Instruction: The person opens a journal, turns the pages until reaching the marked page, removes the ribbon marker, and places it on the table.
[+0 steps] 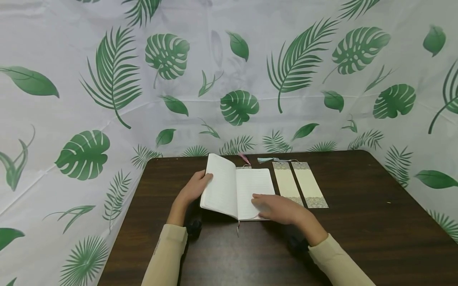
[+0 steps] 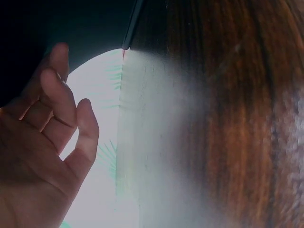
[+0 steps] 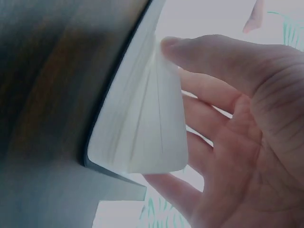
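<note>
On the tabletop [image 1: 229,258] (head view), a notebook [image 1: 254,186] lies open between the two hands, its lined right page facing up, its left side raised at a slant. The spine, parallel to the long axis, runs away from the person toward the leaf-patterned cloth [image 1: 239,131]; a ribbon [image 1: 238,228] trails from the near end. The left hand [image 1: 195,186] grips the left edge, thumb over the page; the right hand [image 1: 277,207] is at the near right corner. Two bookmarks [image 1: 309,184] lie to the right; a third bookmark [image 1: 244,167] shows partly beyond the far edge. Opening appears done; laying the left side flat is not, and the visible bookmarks lie outside the leaves.

In the left wrist view, the left fingers [image 2: 88,128] are bent; their contact cannot be told here.

In the right wrist view, the thumb [image 3: 209,54] and fingers pinch a sheaf of leaves — the dark cover [image 3: 111,76] below.
</note>
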Tool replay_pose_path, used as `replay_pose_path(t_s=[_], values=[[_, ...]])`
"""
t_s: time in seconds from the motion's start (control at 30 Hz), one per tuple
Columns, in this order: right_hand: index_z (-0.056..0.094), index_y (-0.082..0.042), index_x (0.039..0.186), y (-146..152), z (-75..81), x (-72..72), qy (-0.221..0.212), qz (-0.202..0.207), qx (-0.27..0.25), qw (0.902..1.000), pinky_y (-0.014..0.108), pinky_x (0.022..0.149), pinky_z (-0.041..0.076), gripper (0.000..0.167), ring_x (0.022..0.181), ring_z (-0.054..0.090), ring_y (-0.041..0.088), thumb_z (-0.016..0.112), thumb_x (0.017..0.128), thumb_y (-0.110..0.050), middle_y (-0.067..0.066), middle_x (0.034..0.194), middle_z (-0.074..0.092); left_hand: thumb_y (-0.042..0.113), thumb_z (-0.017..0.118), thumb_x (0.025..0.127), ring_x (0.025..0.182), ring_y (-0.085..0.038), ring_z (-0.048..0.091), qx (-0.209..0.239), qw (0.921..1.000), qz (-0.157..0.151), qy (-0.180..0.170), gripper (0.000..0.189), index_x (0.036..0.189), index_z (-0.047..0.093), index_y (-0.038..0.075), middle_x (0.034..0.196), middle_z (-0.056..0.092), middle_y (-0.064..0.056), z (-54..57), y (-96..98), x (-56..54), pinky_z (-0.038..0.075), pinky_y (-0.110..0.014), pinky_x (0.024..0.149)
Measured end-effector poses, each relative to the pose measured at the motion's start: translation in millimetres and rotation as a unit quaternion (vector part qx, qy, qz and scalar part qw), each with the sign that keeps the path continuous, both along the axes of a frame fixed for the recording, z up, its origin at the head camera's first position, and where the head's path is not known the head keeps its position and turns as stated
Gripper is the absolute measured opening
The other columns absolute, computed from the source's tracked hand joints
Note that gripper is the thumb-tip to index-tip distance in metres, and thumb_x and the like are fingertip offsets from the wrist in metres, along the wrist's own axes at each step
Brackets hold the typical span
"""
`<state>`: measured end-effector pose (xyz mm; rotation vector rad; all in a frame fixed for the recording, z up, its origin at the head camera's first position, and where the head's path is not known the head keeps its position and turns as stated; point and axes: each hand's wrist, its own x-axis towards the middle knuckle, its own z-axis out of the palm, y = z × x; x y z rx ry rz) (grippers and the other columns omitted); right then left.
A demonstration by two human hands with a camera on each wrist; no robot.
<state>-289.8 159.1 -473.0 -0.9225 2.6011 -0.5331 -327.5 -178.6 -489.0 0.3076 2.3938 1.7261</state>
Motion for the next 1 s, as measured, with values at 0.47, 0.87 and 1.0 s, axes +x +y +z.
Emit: replay_pose_path(t_s=[0.47,0.87,1.0], values=[[0.063,-0.011,0.150,4,3.0,-5.5,0.130,-0.068,-0.044,0.9882,0.065,0.113,0.046,0.057,0.146,0.053,0.044,0.078,0.095,-0.005,0.018,0.159,0.056,0.032,0.038,0.116,0.078,-0.022,0.070,0.008,0.9999,0.005,-0.005,0.046,0.141,0.062,0.001,0.101,0.071,-0.016,-3.6,-1.2,0.4,0.059,-0.037,0.076],[0.041,-0.015,0.166,-12,10.6,-5.1,0.040,-0.226,-0.143,0.9627,0.051,0.090,0.060,0.065,0.123,0.072,0.031,0.064,0.106,-0.031,0.011,0.138,0.074,0.033,0.039,0.116,0.080,-0.022,0.069,0.000,0.9997,0.020,-0.012,0.047,0.144,0.060,0.001,0.103,0.071,-0.017,0.0,1.9,0.7,0.058,-0.037,0.078],[0.049,-0.021,0.162,-20,7.1,3.2,-0.003,-0.145,-0.147,0.9784,0.055,0.101,0.057,0.051,0.128,0.070,0.028,0.057,0.112,-0.031,0.007,0.140,0.072,0.032,0.038,0.116,0.081,-0.021,0.069,0.007,0.9999,0.012,-0.010,0.048,0.145,0.059,0.000,0.103,0.071,-0.017,-0.2,2.4,1.0,0.058,-0.037,0.078]])
